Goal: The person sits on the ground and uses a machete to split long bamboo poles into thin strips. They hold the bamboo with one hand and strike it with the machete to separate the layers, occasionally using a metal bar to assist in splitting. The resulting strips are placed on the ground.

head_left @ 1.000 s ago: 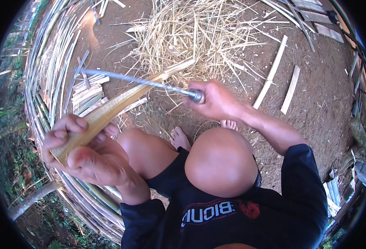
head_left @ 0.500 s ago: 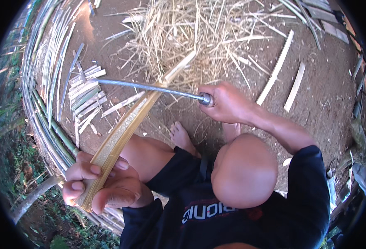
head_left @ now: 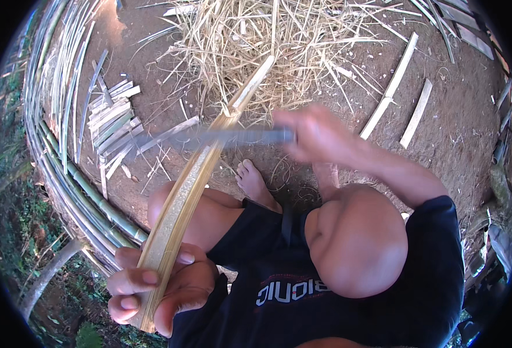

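A long split bamboo strip (head_left: pixel 181 200) slants from lower left up toward the middle, its pale inner face showing between yellow edges. My left hand (head_left: pixel 191 284) is closed round its near end, fingers on one side and thumb on the other. In my right hand (head_left: pixel 317 134), closed into a fist, is a long-bladed knife (head_left: pixel 256 137), smeared by motion. The blade lies across the strip at about mid-length; contact with it is too blurred to judge. A small raised sliver (head_left: pixel 228 111) sticks up from the strip just beyond the blade.
A heap of bamboo shavings (head_left: pixel 261 49) covers the ground ahead. Short cut slats (head_left: pixel 112 122) lie stacked at left, beside long thin strips (head_left: pixel 70 75) and green bamboo poles (head_left: pixel 87 185). Two flat strips lie at right. My bare foot (head_left: pixel 251 178) is below the blade.
The knife has shifted nearer to me along the strip, its far end now lower. My left hand and the strip's near end have moved slightly right and down.
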Motion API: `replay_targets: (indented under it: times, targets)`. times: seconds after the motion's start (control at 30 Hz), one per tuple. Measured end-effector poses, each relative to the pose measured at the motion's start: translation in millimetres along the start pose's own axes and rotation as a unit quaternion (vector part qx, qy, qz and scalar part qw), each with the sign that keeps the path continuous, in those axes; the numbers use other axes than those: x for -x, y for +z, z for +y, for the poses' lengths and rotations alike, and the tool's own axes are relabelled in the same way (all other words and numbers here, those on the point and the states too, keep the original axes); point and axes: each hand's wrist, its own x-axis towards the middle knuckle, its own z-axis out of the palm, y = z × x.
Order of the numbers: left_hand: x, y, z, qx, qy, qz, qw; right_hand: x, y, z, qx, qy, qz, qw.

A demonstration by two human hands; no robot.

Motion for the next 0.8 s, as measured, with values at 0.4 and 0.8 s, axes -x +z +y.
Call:
replay_targets:
  times: [0.4, 0.8]
  targets:
    - [1.7, 0.5, -5.8, -0.036, -0.017, 0.051, 0.998, -22.7, 3.7, 26.7, 0.046, 0.062, -0.032, 0.997]
    - [4.5, -12.3, -6.9, -0.014, 0.014, 0.048, 0.999, -16.2, 5.4, 15.7, 0.068, 0.066, -0.063, 0.994]
